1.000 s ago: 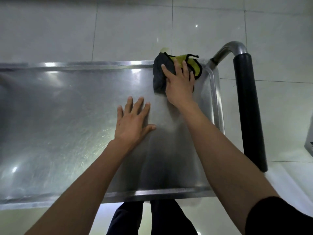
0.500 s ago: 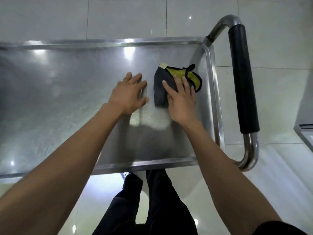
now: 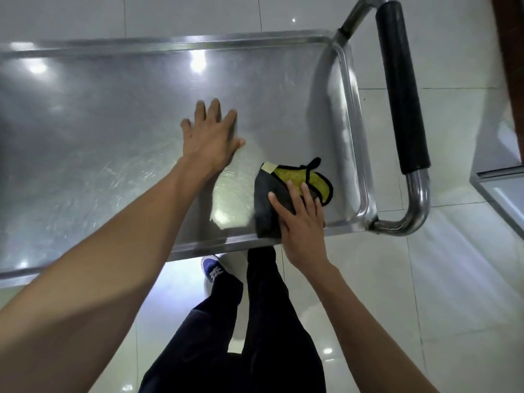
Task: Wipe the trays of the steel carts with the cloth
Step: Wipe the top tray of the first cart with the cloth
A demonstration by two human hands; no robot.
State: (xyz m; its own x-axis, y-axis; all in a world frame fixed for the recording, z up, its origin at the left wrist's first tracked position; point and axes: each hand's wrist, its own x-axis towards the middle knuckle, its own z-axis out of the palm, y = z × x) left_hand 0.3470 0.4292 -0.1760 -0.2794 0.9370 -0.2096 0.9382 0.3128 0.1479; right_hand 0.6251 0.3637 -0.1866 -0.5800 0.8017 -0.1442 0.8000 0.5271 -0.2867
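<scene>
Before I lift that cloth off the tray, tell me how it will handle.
The cloth lies folded and rumpled under the right hand, so it will likely droop when lifted. It looks thin, so probably light. On the polished tray it should slide easily.

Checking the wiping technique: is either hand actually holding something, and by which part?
Neither grips anything. The right hand presses flat on the cloth's dark near part; the left hand rests open on the tray.

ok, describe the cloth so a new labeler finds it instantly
Start at the steel cart tray, then go to its near corner by the black-sleeved handle. There the right hand presses flat on the cloth: dark grey, folded back to a yellow-green side with black edging, the only soft, coloured item on bare metal.
</scene>
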